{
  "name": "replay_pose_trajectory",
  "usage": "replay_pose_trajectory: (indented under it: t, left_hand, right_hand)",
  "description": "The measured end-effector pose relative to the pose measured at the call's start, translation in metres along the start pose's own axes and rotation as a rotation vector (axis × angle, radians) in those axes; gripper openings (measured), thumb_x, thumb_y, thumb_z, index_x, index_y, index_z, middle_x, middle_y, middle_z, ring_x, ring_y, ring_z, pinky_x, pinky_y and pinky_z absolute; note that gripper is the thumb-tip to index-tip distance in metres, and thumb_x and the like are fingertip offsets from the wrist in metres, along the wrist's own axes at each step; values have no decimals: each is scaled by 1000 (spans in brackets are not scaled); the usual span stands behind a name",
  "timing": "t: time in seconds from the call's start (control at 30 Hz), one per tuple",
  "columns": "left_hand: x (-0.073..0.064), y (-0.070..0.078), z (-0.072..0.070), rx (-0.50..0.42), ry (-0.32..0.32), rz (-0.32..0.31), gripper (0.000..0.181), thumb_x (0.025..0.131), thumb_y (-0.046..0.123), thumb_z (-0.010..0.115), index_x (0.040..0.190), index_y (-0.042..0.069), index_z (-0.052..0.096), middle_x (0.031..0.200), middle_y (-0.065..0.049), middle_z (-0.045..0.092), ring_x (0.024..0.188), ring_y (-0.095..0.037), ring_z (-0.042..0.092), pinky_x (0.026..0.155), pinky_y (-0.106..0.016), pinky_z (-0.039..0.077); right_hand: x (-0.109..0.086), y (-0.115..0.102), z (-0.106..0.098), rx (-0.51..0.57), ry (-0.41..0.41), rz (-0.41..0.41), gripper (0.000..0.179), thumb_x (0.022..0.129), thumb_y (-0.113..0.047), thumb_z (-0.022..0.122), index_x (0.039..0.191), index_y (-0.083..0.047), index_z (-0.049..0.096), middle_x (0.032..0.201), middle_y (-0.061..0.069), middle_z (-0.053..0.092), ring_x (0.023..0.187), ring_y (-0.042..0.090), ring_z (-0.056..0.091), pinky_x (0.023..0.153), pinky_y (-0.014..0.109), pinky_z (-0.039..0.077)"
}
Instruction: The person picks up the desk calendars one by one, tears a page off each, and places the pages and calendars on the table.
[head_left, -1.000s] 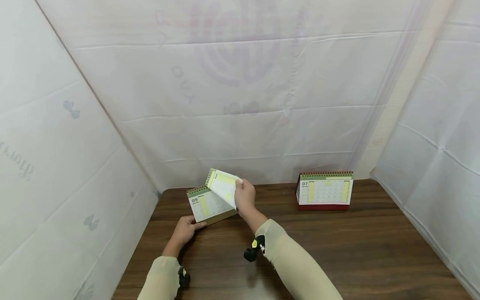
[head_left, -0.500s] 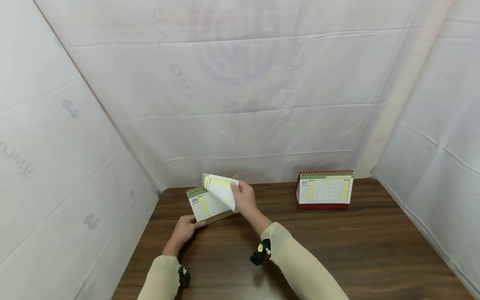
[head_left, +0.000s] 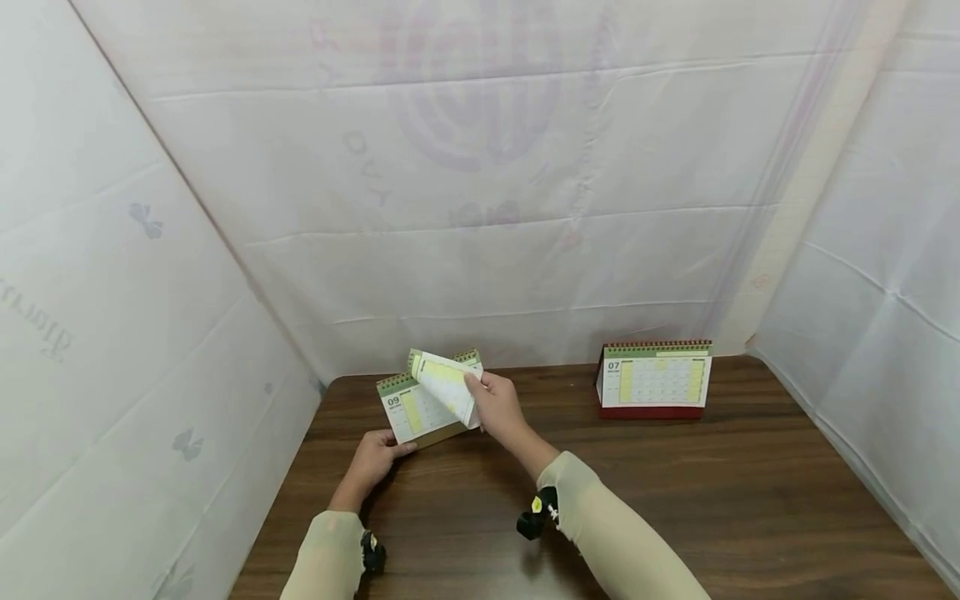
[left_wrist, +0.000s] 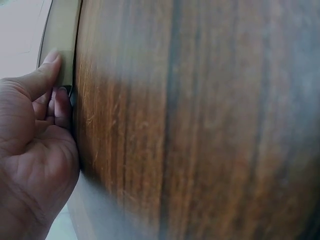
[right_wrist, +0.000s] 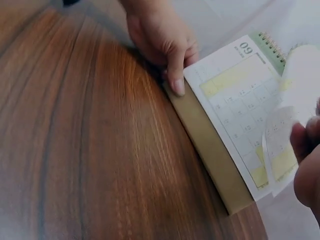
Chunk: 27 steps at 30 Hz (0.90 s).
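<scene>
A spiral-bound desk calendar stands at the back left of the table, turned at an angle, its page marked 09 showing. My left hand grips the lower left corner of its tan base, thumb on the front and fingers behind. My right hand pinches the lower right edge of a lifted page, which curls up toward the left over the 09 page. In the right wrist view the fingers of that hand show at the right edge, beside the curled page.
A second desk calendar with a red base stands at the back right, showing 07. White cloth walls enclose the dark wood-grain table at the back and both sides. A small black device is worn at the right wrist.
My right hand has moved slightly down and right, and the lifted page has come lower over the calendar, uncovering the spiral's right part. The left hand keeps its grip on the base.
</scene>
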<state>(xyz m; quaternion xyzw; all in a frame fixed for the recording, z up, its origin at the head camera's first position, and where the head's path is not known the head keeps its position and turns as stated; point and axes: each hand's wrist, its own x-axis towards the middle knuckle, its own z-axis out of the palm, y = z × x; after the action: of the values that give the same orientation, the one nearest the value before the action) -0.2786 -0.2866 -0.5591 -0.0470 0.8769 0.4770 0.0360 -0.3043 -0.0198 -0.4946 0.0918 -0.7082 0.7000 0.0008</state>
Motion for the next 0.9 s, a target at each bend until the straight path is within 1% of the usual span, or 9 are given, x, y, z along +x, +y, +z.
replay_pose_trajectory:
  t: [0.1,0.27,0.37,0.43,0.5,0.57,0.67,0.8,0.9]
  left_hand:
    - [1,1,-1,-18,1,-4,24,94,17,82,112,1,82,109,-14,83,95,-9,70,82,-23,52]
    - [1,1,-1,-21,4,-6,23,94,18,83,110,1,82,107,-14,83,92,-10,69,82,-25,52]
    - [1,1,-2,-22,2,-4,23,94,18,82,110,1,82,108,-14,83,93,-9,70,82,-26,52]
    - [1,1,-2,-21,2,-5,23,94,17,82,110,1,82,108,-14,83,93,-9,70,82,-26,52]
    - [1,1,-2,-15,3,-4,22,95,17,82,110,1,82,108,-14,83,93,-9,69,83,-26,52]
    - [1,0,-2,-9,2,-1,22,95,16,81,109,0,82,108,-14,83,92,-9,68,82,-26,51]
    - [1,0,-2,-5,4,2,21,95,15,81,109,-1,82,107,-14,83,90,-11,67,82,-27,51]
    - [1,-2,-1,-4,4,2,22,95,15,81,111,0,81,108,-14,83,91,-10,68,81,-27,51]
    - [1,-3,1,-7,0,8,22,95,15,81,111,0,81,109,-14,83,93,-10,69,82,-26,52]
  right_hand:
    - [-2,-1,0,19,-45,20,44,111,-40,56,98,-1,71,50,0,62,40,11,59,42,27,49]
    - [-7,1,1,-5,-42,-21,36,109,-35,63,92,-4,69,71,6,77,64,17,76,62,37,63]
    - [-9,4,1,-95,-18,-67,31,104,-31,71,84,-9,62,67,1,70,60,13,64,64,34,59]
    - [-11,7,1,-166,-18,-89,35,102,-29,75,79,-13,54,61,-4,57,55,10,50,60,29,50]
    - [-13,11,2,-261,-17,-114,38,100,-30,76,78,-16,49,59,-8,43,53,8,37,58,25,39]
    - [-14,17,3,-352,-20,-144,40,100,-31,76,79,-17,46,61,-8,37,54,7,33,57,23,35]
    - [-15,27,6,-536,-10,-242,35,99,-34,77,80,-18,53,69,-8,45,62,6,40,60,22,36]
    - [-17,39,10,-841,2,-431,24,99,-39,77,88,-20,67,92,-7,63,80,9,53,68,24,48]
    - [-16,47,15,-1075,8,-530,23,99,-42,75,96,-20,70,98,-4,65,86,12,57,74,27,52]
